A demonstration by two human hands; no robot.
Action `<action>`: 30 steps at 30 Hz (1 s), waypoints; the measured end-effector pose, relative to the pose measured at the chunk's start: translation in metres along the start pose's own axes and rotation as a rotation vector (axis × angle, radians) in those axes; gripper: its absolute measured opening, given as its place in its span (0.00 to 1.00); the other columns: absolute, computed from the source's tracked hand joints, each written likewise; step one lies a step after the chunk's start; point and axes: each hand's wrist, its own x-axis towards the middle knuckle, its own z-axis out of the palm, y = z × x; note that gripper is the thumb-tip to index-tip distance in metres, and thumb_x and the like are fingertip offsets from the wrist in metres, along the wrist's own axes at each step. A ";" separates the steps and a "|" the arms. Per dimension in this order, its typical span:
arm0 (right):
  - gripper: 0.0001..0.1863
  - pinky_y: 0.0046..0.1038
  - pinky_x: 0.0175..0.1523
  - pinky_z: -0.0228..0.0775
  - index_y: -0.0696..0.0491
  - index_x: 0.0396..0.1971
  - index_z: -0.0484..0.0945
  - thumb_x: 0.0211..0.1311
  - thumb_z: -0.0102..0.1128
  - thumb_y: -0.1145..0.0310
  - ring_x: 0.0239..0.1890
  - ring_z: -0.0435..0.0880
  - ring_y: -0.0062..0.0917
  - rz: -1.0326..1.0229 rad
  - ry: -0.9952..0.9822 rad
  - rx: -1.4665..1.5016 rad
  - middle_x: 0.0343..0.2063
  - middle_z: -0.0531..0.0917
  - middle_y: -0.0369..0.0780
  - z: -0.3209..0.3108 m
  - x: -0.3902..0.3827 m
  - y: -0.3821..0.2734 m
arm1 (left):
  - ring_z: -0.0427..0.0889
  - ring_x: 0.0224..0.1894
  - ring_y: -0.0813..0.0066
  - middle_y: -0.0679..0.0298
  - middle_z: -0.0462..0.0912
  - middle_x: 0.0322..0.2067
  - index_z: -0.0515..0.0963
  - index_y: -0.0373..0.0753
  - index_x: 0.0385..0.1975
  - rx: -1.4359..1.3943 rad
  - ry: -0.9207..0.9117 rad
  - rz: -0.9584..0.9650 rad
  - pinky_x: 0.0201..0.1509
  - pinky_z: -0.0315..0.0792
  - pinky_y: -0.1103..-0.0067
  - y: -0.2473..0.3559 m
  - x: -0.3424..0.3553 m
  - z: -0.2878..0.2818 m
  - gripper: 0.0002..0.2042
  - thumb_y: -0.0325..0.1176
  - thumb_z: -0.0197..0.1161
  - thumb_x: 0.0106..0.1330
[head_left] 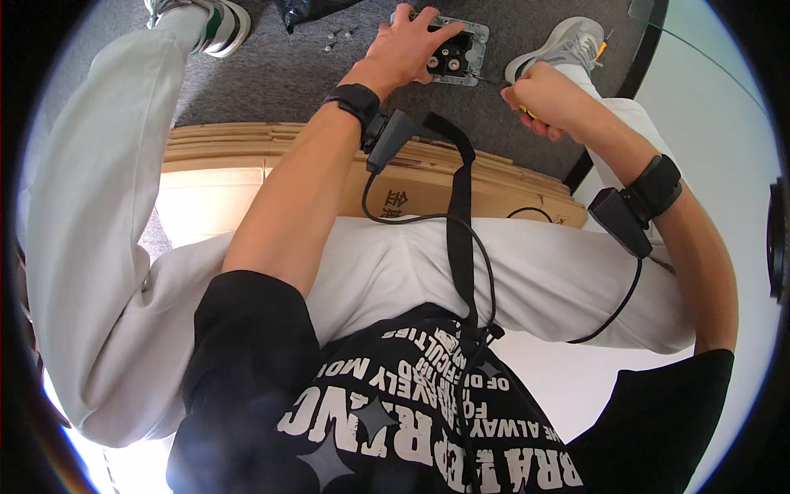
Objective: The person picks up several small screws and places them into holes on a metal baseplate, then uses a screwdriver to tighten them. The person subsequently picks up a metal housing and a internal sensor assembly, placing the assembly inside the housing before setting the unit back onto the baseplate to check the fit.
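In the upper middle of the frame, a small squarish device with a pale metal rim and a dark inside lies on the grey carpet; a few round, screw-like parts can be seen in it. The left hand reaches to it from below, with the fingers spread wide — the index finger lies across the upper part of the device, and the thumb is at its lower left edge. Whether this hand really grips the device or only presses it, I cannot tell.

The right hand, in the upper right of the frame, is clenched around a tool with a yellow handle. A thin dark shaft goes from the fist toward the lower right corner of the device; if its tip touches there is too small to tell.

To the left of the left hand, some small clear pieces are scattered, and a black plastic bag is at the top edge. One shoe is in the upper left, the other shoe just above the right hand. Flat cardboard is stacked across the middle — below the device.
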 end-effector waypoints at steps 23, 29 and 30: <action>0.13 0.44 0.41 0.78 0.65 0.26 0.81 0.57 0.63 0.67 0.36 0.85 0.54 -0.284 0.225 -0.596 0.27 0.84 0.58 0.013 -0.017 -0.007 | 0.65 0.60 0.42 0.51 0.64 0.62 0.64 0.49 0.67 -0.117 -0.166 0.019 0.59 0.75 0.55 0.009 0.003 -0.042 0.45 0.32 0.80 0.44; 0.08 0.40 0.38 0.82 0.60 0.29 0.85 0.48 0.64 0.72 0.33 0.88 0.45 -0.449 0.315 -0.886 0.28 0.86 0.51 0.022 -0.033 -0.010 | 0.66 0.59 0.42 0.52 0.65 0.59 0.64 0.50 0.67 -0.132 -0.132 0.045 0.58 0.76 0.55 0.009 0.004 -0.040 0.46 0.31 0.81 0.42; 0.07 0.40 0.38 0.82 0.59 0.28 0.85 0.48 0.65 0.73 0.33 0.88 0.44 -0.415 0.290 -0.922 0.27 0.86 0.49 0.023 -0.034 -0.012 | 0.66 0.59 0.42 0.52 0.65 0.59 0.64 0.50 0.67 -0.135 -0.131 0.051 0.57 0.76 0.55 0.009 0.004 -0.039 0.47 0.31 0.81 0.42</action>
